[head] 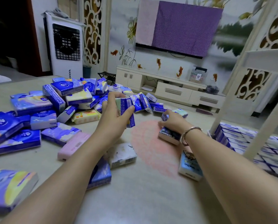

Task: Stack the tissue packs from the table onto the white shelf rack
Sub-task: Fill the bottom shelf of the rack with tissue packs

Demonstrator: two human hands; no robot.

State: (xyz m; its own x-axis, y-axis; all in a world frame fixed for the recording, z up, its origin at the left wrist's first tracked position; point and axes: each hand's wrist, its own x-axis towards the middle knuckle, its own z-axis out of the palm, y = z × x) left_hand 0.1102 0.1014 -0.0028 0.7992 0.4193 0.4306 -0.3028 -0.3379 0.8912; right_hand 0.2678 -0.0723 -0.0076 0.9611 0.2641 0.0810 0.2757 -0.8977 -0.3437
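Two bare forearms reach forward over a pale surface [143, 199] strewn with tissue packs. The left hand [114, 117] is raised above the surface, its fingers and thumb curled round a small bundle of blue and pale green packs [127, 109] held upright in the palm. The right hand [172, 122], with a rose-gold bracelet [189, 135] on its wrist, is lower and to the right; its fingers curl over a blue pack [169, 135] that lies tilted on the surface beneath the palm, with a pink patch on the surface just to its left.

A large loose heap of blue packs [62, 97] lies to the left of and beyond the left hand. A pink pack [73, 145] and a white pack [123, 154] lie near the left forearm, and a pale blue pack [190, 167] lies beside the right forearm.

At the right edge stands the white shelf rack [264, 122], with neat rows of stacked packs [241, 138] on its low shelf, well apart from both hands.
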